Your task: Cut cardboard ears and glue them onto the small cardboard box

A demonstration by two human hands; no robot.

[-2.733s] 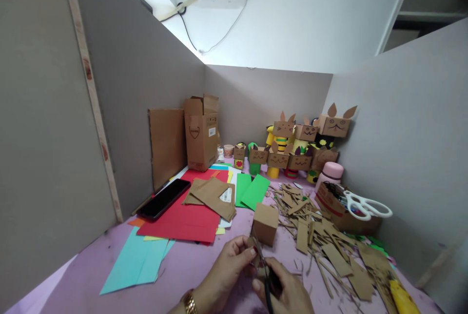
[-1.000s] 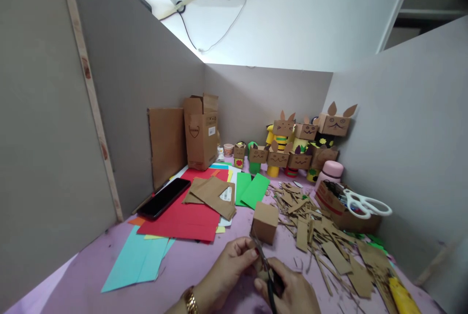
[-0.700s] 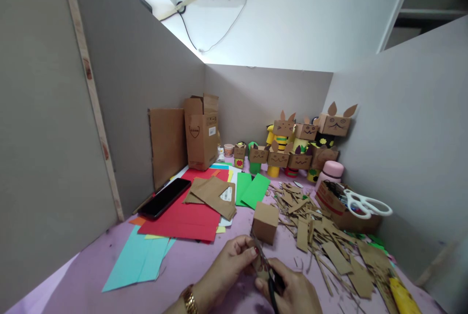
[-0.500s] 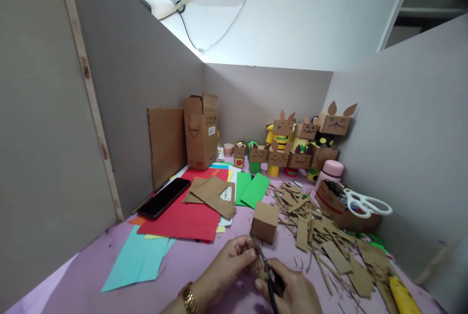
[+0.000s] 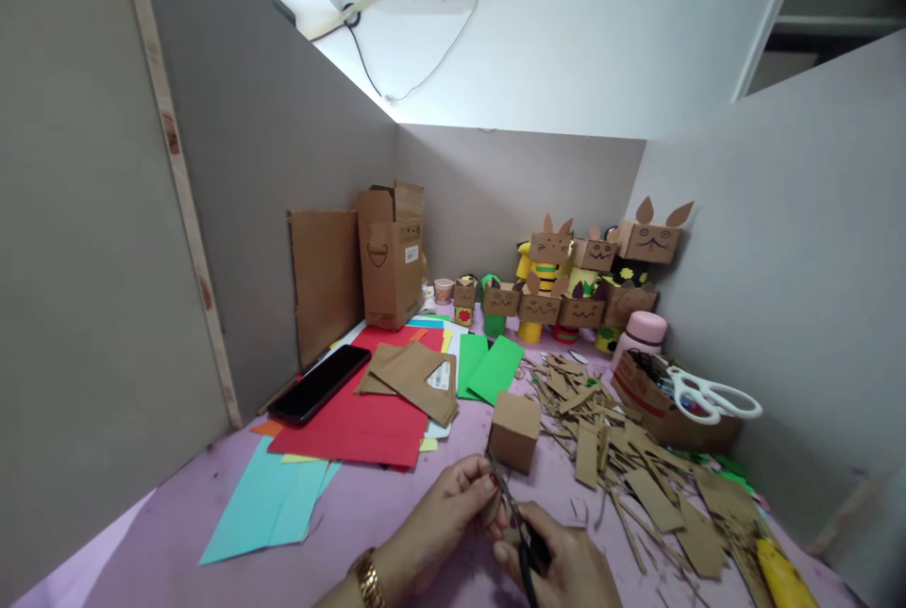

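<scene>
At the front of the table my right hand point(image 5: 562, 551) is closed round a pair of black-handled scissors point(image 5: 512, 512), blades pointing up and away. My left hand point(image 5: 457, 506), with a gold bracelet at the wrist, pinches a small piece of brown cardboard point(image 5: 494, 506) close against the blades. Fingers cover most of that piece, so its shape is unclear. Just beyond the scissor tips stands a small closed cardboard box point(image 5: 514, 431).
Cardboard scraps point(image 5: 623, 457) cover the right side. Coloured paper point(image 5: 354, 429), brown envelopes point(image 5: 417, 381) and a phone point(image 5: 322, 383) lie left. Cardboard animal figures point(image 5: 542, 301) line the back. White scissors point(image 5: 712, 396) rest in a box point(image 5: 651, 410) beside a pink flask point(image 5: 639, 334).
The camera view has shifted very slightly. Both hands keep almost the same position, with the scissors still against the cardboard piece.
</scene>
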